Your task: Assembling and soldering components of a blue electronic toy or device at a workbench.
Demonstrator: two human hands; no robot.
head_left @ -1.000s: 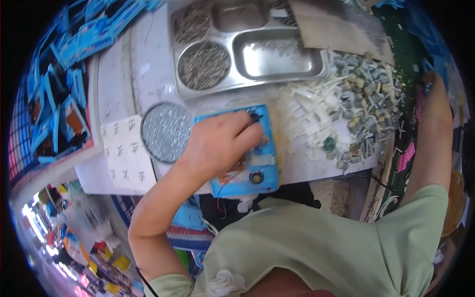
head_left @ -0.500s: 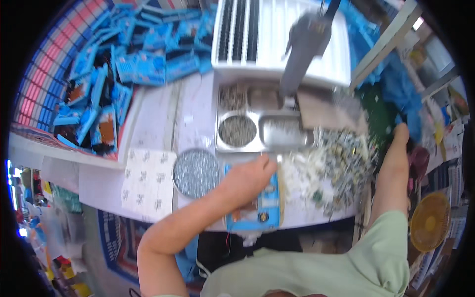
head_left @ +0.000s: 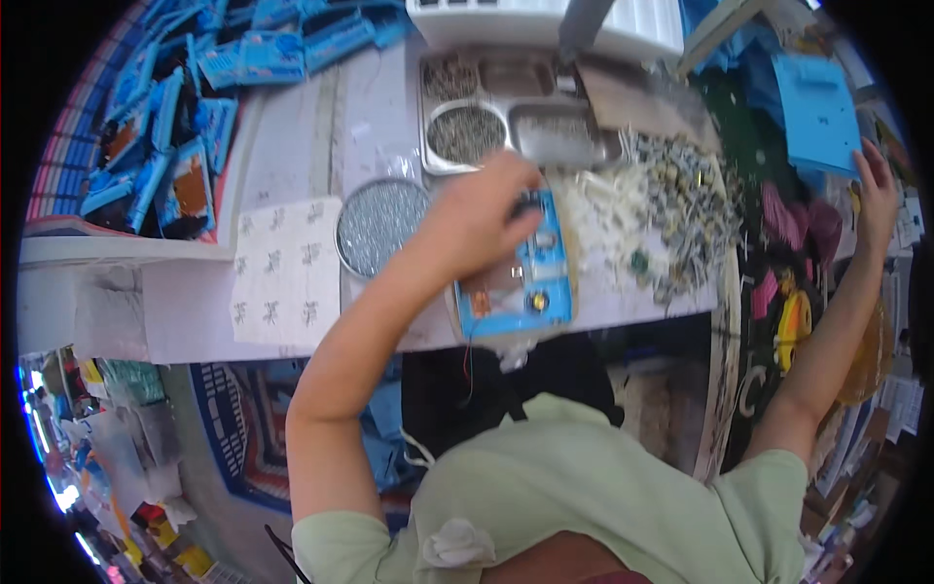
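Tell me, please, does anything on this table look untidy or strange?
Yes. Loose grey and white parts lie scattered directly on the table, whereas the metal tray keeps small pieces in compartments. The cardboard sits slanted over the tray's right side. A thin wire dangles below the blue case, which the left hand partly hides.

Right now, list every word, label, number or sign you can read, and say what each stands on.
None can be read.
White rectangular paper sheet: rows of dark marks, too small and blurred to read.
Blue rectangular casing under the left hand: no legible text.
Flat blue panel at the right hand: no legible text.
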